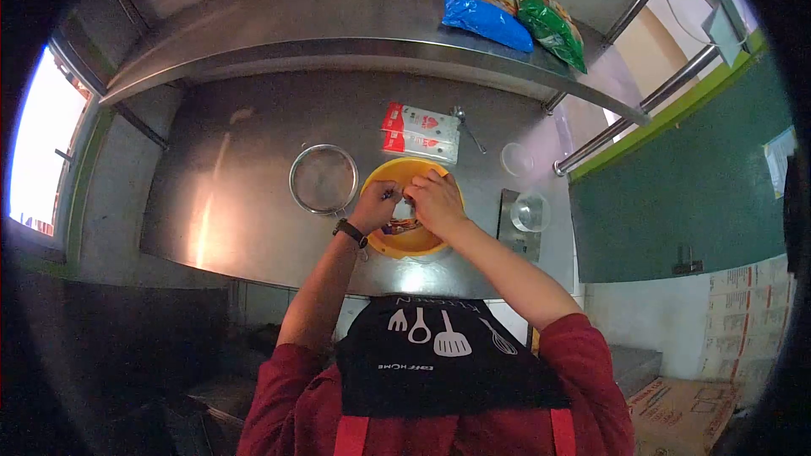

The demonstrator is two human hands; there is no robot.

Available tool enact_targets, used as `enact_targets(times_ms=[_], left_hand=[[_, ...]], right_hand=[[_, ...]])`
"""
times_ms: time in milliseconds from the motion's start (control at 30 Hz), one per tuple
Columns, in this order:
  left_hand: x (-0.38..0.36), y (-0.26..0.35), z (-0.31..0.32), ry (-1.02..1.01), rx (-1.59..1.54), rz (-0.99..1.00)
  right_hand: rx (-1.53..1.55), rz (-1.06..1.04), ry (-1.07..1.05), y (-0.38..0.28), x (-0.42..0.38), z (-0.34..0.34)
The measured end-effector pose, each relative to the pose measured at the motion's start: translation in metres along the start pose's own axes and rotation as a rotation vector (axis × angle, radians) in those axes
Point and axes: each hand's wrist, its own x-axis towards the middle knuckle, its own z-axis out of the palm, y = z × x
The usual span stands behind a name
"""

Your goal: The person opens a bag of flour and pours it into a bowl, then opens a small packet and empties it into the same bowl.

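Both hands are over a yellow bowl [380, 243] near the front edge of the steel table. My left hand [378, 205] has its fingers closed at the bowl's left side, around something small and dark. Across from it, my right hand [434, 201] has bent fingers pressed together, meeting the left fingertips; what they pinch is too small to name. Below the hands, a packet [402, 225] with brown and pale print shows inside the bowl. Behind the bowl lie two red and white packs [421, 132].
A round sieve [323, 180] rests left of the bowl. Right of it are a metal spoon [473, 134], a clear lid [517, 159] and a clear cup [530, 213] on a scale [510, 238]. Blue [484, 17] and green [549, 25] bags lie on the shelf [338, 42].
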Motion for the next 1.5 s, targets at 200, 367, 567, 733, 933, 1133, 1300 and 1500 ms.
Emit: enact_targets(times_ms=[200,367,567,733,933,1133,1300,1500], left_hand=[[-0.003,0.0,0.002,-0.017,-0.083,-0.016],[-0.005,-0.014,-0.001,0.007,-0.107,-0.028],[-0.016,0.019,-0.017,-0.075,-0.009,-0.109],[-0.01,0.006,-0.013,-0.086,-0.037,-0.04],[-0.008,-0.004,-0.011,-0.101,-0.109,-0.102],[-0.008,0.003,-0.013,-0.137,-0.174,-0.207],[-0.01,0.01,-0.013,-0.066,-0.047,-0.039],[-0.017,0.022,-0.01,-0.018,-0.041,-0.148]], right_hand=[[0.138,0.081,-0.197,0.013,0.01,0.009],[0.262,0.083,-0.147,0.016,0.011,0.017],[0.148,-0.056,0.019,0.018,0.006,0.014],[0.222,-0.091,0.051,0.024,0.006,0.024],[0.257,-0.071,0.058,0.023,0.002,0.03],[0.268,-0.096,0.083,0.026,0.001,0.038],[0.326,-0.175,0.091,0.038,0.005,0.022],[0.401,-0.191,0.041,0.063,0.011,0.007]])
